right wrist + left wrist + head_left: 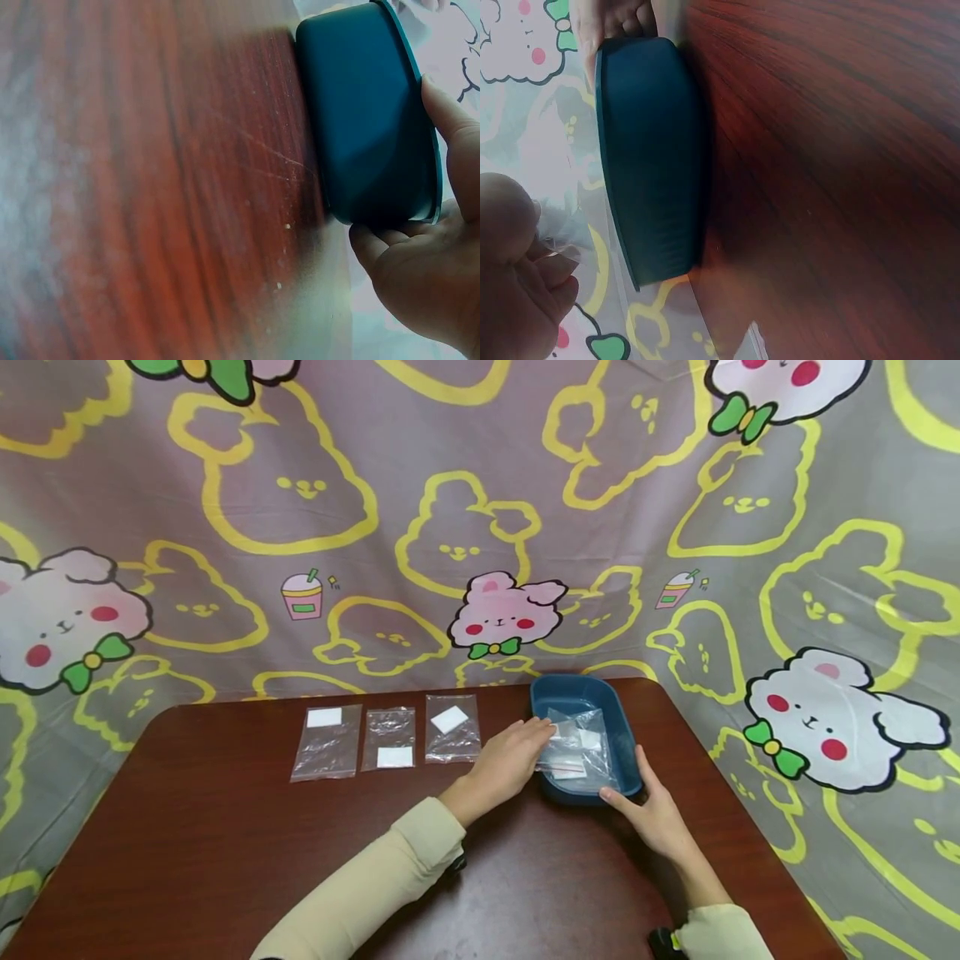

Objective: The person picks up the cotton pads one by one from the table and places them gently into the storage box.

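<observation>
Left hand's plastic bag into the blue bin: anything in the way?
Nothing visible. The left hand holds the clear plastic bag at the left side of the blue bin, which is open-topped. The right hand grips the near right corner, off the opening.

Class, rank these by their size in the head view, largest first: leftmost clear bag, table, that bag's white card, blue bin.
Table
Blue bin
Leftmost clear bag
White card

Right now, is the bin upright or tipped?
Upright: the bin rests base-down on the table, its open top facing up.
</observation>
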`<control>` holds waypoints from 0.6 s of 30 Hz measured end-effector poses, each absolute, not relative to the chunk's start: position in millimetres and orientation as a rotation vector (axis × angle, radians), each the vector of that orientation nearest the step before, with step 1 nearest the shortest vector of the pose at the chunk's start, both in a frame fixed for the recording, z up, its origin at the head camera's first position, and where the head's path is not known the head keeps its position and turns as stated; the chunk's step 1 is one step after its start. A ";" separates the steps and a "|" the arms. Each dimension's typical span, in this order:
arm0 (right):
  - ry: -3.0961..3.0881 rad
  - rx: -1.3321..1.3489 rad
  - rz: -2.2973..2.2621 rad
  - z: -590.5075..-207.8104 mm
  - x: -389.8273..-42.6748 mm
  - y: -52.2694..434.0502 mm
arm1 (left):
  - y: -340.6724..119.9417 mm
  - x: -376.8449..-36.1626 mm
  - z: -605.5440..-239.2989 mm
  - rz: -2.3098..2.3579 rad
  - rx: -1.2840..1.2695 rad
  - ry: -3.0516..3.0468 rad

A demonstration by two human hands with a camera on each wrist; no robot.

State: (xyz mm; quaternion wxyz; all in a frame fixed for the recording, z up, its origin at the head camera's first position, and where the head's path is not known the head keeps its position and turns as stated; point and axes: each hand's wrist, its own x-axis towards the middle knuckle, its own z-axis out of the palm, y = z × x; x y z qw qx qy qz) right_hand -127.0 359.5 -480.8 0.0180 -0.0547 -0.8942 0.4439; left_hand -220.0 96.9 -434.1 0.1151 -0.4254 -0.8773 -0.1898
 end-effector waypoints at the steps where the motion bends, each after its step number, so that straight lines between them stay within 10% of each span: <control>1: -2.779 -0.168 1.380 -480.7 -126.8 359.6 | 100.2 -220.7 -434.8 -0.537 -1.247 -2.568; 18: -2.779 -0.143 1.362 -478.2 -126.7 358.3 | 148.0 -228.8 -439.1 -0.324 -1.232 -2.628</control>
